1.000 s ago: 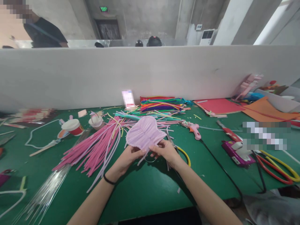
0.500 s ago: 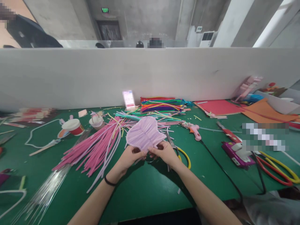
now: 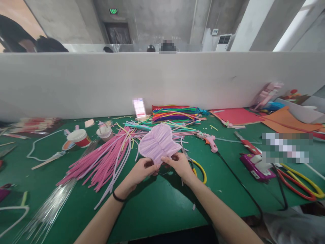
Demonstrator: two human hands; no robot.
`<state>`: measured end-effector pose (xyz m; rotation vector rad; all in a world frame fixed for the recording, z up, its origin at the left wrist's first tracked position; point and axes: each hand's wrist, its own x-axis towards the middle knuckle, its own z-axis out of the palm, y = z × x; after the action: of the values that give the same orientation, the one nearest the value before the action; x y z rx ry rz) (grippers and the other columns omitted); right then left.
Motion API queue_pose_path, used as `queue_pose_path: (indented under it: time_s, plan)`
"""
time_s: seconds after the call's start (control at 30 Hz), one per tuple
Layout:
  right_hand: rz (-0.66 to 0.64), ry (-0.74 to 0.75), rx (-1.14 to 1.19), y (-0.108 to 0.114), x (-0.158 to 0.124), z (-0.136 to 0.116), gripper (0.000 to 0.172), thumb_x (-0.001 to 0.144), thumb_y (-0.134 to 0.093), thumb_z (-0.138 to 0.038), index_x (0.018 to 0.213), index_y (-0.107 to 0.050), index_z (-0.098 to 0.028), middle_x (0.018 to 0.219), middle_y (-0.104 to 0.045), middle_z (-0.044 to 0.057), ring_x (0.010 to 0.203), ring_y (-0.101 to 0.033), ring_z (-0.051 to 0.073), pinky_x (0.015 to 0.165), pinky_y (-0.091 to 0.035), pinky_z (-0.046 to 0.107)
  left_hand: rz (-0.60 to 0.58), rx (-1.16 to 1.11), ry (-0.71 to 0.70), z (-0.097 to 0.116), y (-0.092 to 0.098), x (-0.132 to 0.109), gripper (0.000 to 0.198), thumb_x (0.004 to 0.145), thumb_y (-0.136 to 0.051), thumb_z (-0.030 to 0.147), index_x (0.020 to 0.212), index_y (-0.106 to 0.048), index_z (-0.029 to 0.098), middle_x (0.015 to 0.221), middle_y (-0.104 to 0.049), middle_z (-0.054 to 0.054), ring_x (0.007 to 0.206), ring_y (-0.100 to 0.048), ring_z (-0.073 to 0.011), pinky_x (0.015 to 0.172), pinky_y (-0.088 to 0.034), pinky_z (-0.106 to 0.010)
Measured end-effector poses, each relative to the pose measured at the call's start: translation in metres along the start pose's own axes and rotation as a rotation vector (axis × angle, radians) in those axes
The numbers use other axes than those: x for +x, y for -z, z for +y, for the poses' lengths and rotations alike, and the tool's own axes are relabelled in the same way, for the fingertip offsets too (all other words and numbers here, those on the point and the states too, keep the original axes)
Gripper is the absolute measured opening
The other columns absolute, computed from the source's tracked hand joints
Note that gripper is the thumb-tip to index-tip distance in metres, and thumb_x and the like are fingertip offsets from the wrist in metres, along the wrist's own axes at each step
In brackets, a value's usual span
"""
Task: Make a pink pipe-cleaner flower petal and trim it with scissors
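A lilac heart-like piece made of pipe cleaners [image 3: 159,142] is held up in front of me above the green table. My left hand [image 3: 144,168] pinches its lower edge from the left, thumb on top. From the right, my right hand [image 3: 177,165] grips the same lower edge, its thumb pressed on the front. Both sets of fingertips are close together and partly hidden behind the piece. Just beyond my right hand lie scissors with yellow handles [image 3: 200,171]. A bundle of pink pipe cleaners [image 3: 101,162] spreads out left of my left hand.
A pink glue gun [image 3: 211,142] lies to the right, its black cord running toward me. Coloured pipe cleaners [image 3: 175,113] are piled at the back near a propped phone [image 3: 139,107]. A paper cup [image 3: 79,138] stands left. Red-handled scissors [image 3: 297,184] lie far right.
The lilac piece has shifted slightly right and up, and my right thumb sits a little further in on it. A person beyond the partition has bent lower.
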<state>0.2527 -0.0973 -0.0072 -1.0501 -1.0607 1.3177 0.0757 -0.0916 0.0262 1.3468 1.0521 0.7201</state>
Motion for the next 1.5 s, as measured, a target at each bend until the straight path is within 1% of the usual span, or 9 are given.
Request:
queue_pose_path:
  time_s: [0.1, 0.4, 0.73, 0.83, 1.0, 1.1, 1.17, 1.3, 1.5]
  plan:
    - [0.021, 0.014, 0.009, 0.002, 0.0, 0.001, 0.03, 0.064, -0.081, -0.043, 0.079, -0.073, -0.018, 0.072, -0.073, 0.003, 0.066, -0.068, 0.02, 0.057, -0.055, 0.03, -0.024, 0.061, -0.014, 0.004, 0.002, -0.001, 0.032, 0.07, -0.075, 0.044, 0.064, -0.065, 0.014, 0.058, -0.063, -0.004, 0.056, -0.057, -0.0142, 0.056, -0.04, -0.024]
    - [0.066, 0.052, -0.011, 0.003, 0.0, -0.002, 0.03, 0.067, -0.079, -0.044, 0.079, -0.072, -0.018, 0.072, -0.073, 0.003, 0.064, -0.068, 0.019, 0.061, -0.057, 0.031, -0.012, 0.111, -0.052, -0.001, 0.012, 0.004, 0.028, 0.075, -0.07, 0.043, 0.069, -0.063, 0.016, 0.062, -0.062, -0.002, 0.062, -0.057, -0.0148, 0.063, -0.042, -0.025]
    - [0.08, 0.096, -0.066, -0.006, -0.006, -0.008, 0.025, 0.069, -0.077, -0.039, 0.075, -0.07, -0.016, 0.067, -0.071, 0.002, 0.062, -0.068, 0.019, 0.059, -0.057, 0.029, 0.064, 0.066, -0.063, -0.001, 0.004, 0.003, 0.03, 0.07, -0.072, 0.037, 0.055, -0.055, 0.017, 0.055, -0.058, 0.0, 0.056, -0.053, -0.0128, 0.059, -0.042, -0.025]
    - [0.091, 0.032, 0.06, -0.004, -0.005, -0.01, 0.027, 0.066, -0.08, -0.04, 0.078, -0.07, -0.017, 0.071, -0.073, 0.002, 0.063, -0.069, 0.018, 0.059, -0.058, 0.028, 0.028, -0.038, -0.034, 0.002, 0.005, 0.001, 0.03, 0.072, -0.071, 0.041, 0.06, -0.06, 0.016, 0.058, -0.06, -0.001, 0.058, -0.054, -0.0132, 0.06, -0.043, -0.025]
    - [0.111, -0.114, 0.344, 0.001, 0.0, -0.01, 0.032, 0.062, -0.084, -0.036, 0.083, -0.071, -0.016, 0.077, -0.074, 0.001, 0.066, -0.07, 0.013, 0.057, -0.056, 0.018, 0.005, -0.401, 0.04, 0.002, 0.008, 0.002, 0.045, 0.082, -0.056, 0.056, 0.07, -0.066, 0.014, 0.062, -0.06, -0.004, 0.06, -0.057, -0.0157, 0.062, -0.048, -0.029]
    - [0.104, -0.144, 0.434, 0.002, 0.001, -0.01, 0.032, 0.061, -0.086, -0.035, 0.083, -0.071, -0.016, 0.075, -0.074, 0.001, 0.065, -0.07, 0.011, 0.054, -0.055, 0.014, 0.017, -0.373, 0.061, -0.002, 0.007, 0.003, 0.031, 0.077, -0.069, 0.045, 0.077, -0.069, 0.014, 0.067, -0.062, -0.004, 0.062, -0.057, -0.0139, 0.062, -0.047, -0.026]
    - [0.093, -0.147, 0.452, 0.001, 0.001, -0.01, 0.032, 0.061, -0.086, -0.034, 0.082, -0.072, -0.015, 0.075, -0.073, 0.001, 0.064, -0.07, 0.011, 0.054, -0.055, 0.014, -0.024, -0.336, 0.078, -0.004, 0.005, 0.003, 0.027, 0.073, -0.075, 0.038, 0.082, -0.07, 0.014, 0.072, -0.063, -0.004, 0.065, -0.057, -0.0133, 0.063, -0.047, -0.024]
    - [0.068, -0.151, 0.445, -0.001, 0.0, -0.008, 0.033, 0.061, -0.086, -0.034, 0.082, -0.071, -0.014, 0.074, -0.073, 0.002, 0.062, -0.069, 0.011, 0.053, -0.055, 0.014, -0.093, -0.373, 0.096, -0.007, -0.001, 0.004, 0.027, 0.074, -0.075, 0.037, 0.084, -0.071, 0.013, 0.073, -0.061, -0.004, 0.063, -0.056, -0.0114, 0.06, -0.045, -0.023]
    - [0.072, -0.138, 0.389, -0.004, -0.001, -0.008, 0.036, 0.061, -0.086, -0.037, 0.084, -0.07, -0.014, 0.075, -0.073, 0.003, 0.063, -0.07, 0.013, 0.055, -0.055, 0.017, -0.087, -0.457, 0.071, -0.012, -0.004, 0.006, 0.025, 0.075, -0.076, 0.036, 0.079, -0.068, 0.013, 0.071, -0.06, -0.003, 0.064, -0.054, -0.0108, 0.06, -0.045, -0.022]
